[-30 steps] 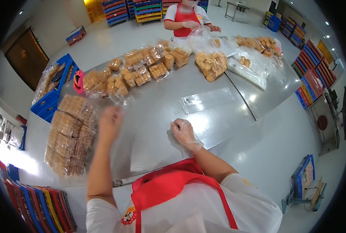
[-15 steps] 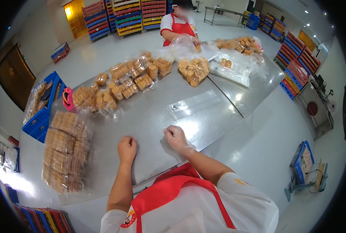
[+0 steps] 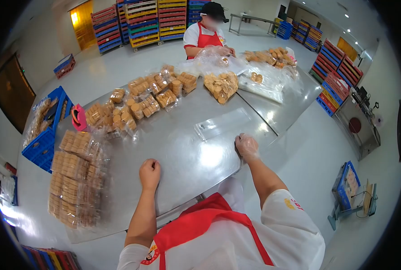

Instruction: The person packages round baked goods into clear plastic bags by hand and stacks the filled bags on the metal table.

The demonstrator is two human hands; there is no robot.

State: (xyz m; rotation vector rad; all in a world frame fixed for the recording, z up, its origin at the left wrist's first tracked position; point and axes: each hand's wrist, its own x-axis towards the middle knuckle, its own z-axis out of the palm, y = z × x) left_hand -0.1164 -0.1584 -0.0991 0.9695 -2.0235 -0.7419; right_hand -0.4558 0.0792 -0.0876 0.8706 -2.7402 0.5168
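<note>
My left hand [image 3: 150, 173] rests on the steel table [image 3: 178, 139] near its front edge, fingers curled into a fist with nothing showing in it. A clear plastic glove covers my right hand [image 3: 246, 146], which lies closed on the table by the right front edge. Beyond it, flat clear plastic bags [image 3: 220, 123] lie on the metal. To the left of my left hand stand stacked packs of round biscuits [image 3: 76, 175]. A loose row of bagged biscuits [image 3: 142, 105] runs along the far side.
Across the table, a person in a red apron [image 3: 208, 40] handles clear plastic. A bag of biscuits [image 3: 221, 86], a pile of plastic sleeves [image 3: 261, 90] and a pink holder [image 3: 78, 118] are on the table. A blue crate [image 3: 40, 150] stands at the left edge.
My right hand has moved to the right, away from my left hand, toward the table's right front edge. My left hand stays in place. The person opposite has shifted their hands.
</note>
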